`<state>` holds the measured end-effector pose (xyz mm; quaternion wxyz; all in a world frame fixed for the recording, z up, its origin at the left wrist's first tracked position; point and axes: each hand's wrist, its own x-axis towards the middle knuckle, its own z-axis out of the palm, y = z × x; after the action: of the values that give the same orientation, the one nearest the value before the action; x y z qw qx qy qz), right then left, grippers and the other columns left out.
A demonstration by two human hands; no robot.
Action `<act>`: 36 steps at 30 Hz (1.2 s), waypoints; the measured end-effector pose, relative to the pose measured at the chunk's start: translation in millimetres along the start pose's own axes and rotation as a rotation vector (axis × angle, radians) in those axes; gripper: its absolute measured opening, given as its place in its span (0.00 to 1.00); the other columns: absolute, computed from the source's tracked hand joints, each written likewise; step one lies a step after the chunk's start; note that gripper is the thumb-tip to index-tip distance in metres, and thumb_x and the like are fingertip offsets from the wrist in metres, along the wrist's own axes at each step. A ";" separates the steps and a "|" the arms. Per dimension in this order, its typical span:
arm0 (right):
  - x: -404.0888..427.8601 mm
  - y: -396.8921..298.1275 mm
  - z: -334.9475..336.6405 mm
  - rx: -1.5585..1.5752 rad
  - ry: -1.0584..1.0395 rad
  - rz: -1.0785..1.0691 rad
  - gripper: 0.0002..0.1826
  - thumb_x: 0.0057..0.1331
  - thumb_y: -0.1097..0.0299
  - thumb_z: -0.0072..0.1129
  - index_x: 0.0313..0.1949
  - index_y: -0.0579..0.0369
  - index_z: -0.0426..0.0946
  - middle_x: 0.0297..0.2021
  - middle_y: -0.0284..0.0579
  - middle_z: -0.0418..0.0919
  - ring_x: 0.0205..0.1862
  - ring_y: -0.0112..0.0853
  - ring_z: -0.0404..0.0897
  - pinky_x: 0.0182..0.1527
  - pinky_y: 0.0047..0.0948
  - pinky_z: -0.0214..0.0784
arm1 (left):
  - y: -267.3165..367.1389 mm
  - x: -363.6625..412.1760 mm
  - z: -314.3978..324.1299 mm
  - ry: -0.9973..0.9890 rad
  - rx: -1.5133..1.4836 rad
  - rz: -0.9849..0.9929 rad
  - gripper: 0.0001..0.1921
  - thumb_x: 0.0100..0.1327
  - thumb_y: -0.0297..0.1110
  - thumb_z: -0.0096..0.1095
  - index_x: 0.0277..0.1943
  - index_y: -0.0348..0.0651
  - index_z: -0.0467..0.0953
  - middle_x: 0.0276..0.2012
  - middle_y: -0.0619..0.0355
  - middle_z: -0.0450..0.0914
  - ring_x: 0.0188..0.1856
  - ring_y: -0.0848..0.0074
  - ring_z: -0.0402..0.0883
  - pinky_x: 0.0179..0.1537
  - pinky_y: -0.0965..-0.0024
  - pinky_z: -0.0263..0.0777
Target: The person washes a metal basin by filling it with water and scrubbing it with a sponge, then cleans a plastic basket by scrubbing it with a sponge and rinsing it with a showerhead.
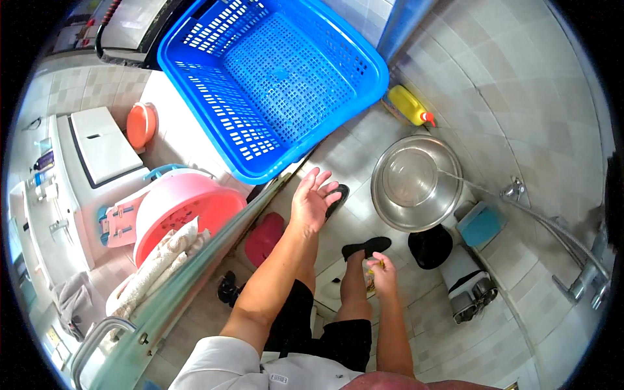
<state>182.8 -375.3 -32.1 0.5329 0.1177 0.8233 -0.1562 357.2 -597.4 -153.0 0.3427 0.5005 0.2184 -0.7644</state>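
My left hand [314, 200] is raised palm up with its fingers apart, below the near edge of a large blue plastic basket [292, 78]. Lower right of it, my right hand [383, 274] has its fingers curled around a small packet with yellow markings [371, 281], partly hidden by the hand. On the tiled floor to the right, a wide stainless steel basin [438, 207] stands under a thin stream of water coming from the wall tap [513, 190]. The basin holds water. Inside the blue basket no items show.
A yellow bottle with a red cap [408, 105] stands by the wall. Near the basin are a black container [430, 246] and a blue-topped box [480, 224]. A glass door edge [204, 258] separates off a pink tub [170, 190] with cloth. A shower hose [560, 226] hangs right.
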 end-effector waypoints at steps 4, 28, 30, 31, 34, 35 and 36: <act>-6.8 -22.2 25.8 -0.038 -0.065 0.020 0.21 0.65 0.79 0.48 0.58 0.50 0.72 0.42 0.38 0.77 0.32 0.26 0.76 0.27 0.27 0.69 | 25.7 8.4 7.5 0.027 -0.102 0.020 0.26 0.66 0.48 0.62 0.59 0.41 0.67 0.58 0.50 0.73 0.52 0.59 0.77 0.51 0.55 0.74; 12.3 -143.0 138.7 0.131 -0.194 0.030 0.25 0.70 0.61 0.58 0.61 0.62 0.67 0.48 0.49 0.79 0.30 0.28 0.80 0.22 0.24 0.69 | 47.0 43.7 14.9 0.078 -0.328 -0.110 0.23 0.67 0.49 0.60 0.55 0.40 0.70 0.51 0.51 0.77 0.49 0.61 0.80 0.50 0.57 0.78; 23.3 -156.6 145.3 0.152 -0.192 0.007 0.25 0.70 0.59 0.57 0.61 0.62 0.68 0.49 0.48 0.78 0.30 0.28 0.80 0.22 0.23 0.69 | 43.9 37.1 1.1 0.144 -0.315 -0.081 0.23 0.65 0.49 0.62 0.53 0.41 0.71 0.54 0.50 0.75 0.53 0.59 0.78 0.53 0.54 0.76; 27.8 -165.6 151.1 0.178 -0.190 -0.018 0.25 0.70 0.58 0.57 0.60 0.62 0.69 0.50 0.47 0.78 0.31 0.28 0.80 0.22 0.22 0.69 | 44.3 35.4 -4.4 0.148 -0.318 -0.082 0.23 0.65 0.49 0.62 0.53 0.41 0.71 0.54 0.50 0.75 0.53 0.59 0.78 0.53 0.54 0.76; 45.4 -196.2 166.4 0.099 -0.197 -0.063 0.26 0.70 0.52 0.57 0.59 0.58 0.71 0.52 0.43 0.77 0.37 0.29 0.81 0.22 0.25 0.67 | 51.2 34.3 -20.1 0.279 -0.358 -0.019 0.26 0.64 0.50 0.64 0.58 0.43 0.68 0.61 0.53 0.68 0.58 0.59 0.72 0.58 0.47 0.70; 52.5 -207.1 171.6 0.064 -0.200 -0.080 0.27 0.70 0.50 0.56 0.58 0.57 0.71 0.52 0.41 0.76 0.40 0.31 0.80 0.22 0.26 0.66 | 54.8 35.8 -24.4 0.306 -0.356 0.008 0.25 0.64 0.50 0.64 0.57 0.44 0.70 0.58 0.54 0.71 0.57 0.59 0.72 0.58 0.48 0.69; 57.6 -221.1 180.4 0.059 -0.199 -0.078 0.27 0.70 0.50 0.56 0.58 0.57 0.71 0.52 0.41 0.76 0.40 0.31 0.80 0.22 0.26 0.66 | 60.9 38.0 -28.2 0.311 -0.347 0.042 0.25 0.64 0.50 0.64 0.56 0.44 0.70 0.57 0.53 0.72 0.59 0.58 0.71 0.59 0.48 0.68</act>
<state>231.5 -646.9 -124.8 0.6017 0.0849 0.7654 -0.2119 409.8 -630.7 -198.6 0.4017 0.5503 0.3860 -0.6219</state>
